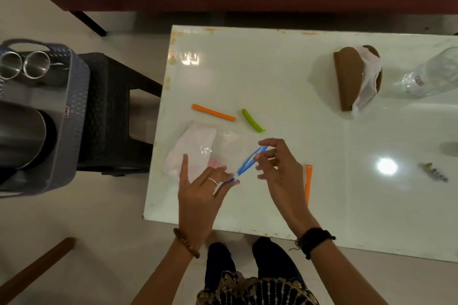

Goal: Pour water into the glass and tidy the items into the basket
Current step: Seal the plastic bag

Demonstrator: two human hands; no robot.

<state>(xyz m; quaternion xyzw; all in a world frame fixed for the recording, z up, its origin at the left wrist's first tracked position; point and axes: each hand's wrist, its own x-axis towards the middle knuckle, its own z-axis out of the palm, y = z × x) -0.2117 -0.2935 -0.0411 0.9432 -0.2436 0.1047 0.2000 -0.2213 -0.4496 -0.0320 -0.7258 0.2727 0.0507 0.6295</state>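
We stood at the white table (pixel 322 156), both hands on a blue sealing clip (pixel 250 162) that gaped open in a V over the mouth of a clear plastic bag (pixel 193 148). Our left hand (pixel 198 195) pinched the clip's hinge end w/ thumb and forefinger, other fingers spread; our right hand (pixel 277 168) pinched the far tip, fingers loosely curled. The step, we judged, was clamping the bag: keep the film flat betw. the two arms, then squeeze from hinge to tip. The basket (pixel 71 96) sat well apart at left on a stool, steel cups (pixel 22 64) inside; the bottle (pixel 436 72) lay at far right.
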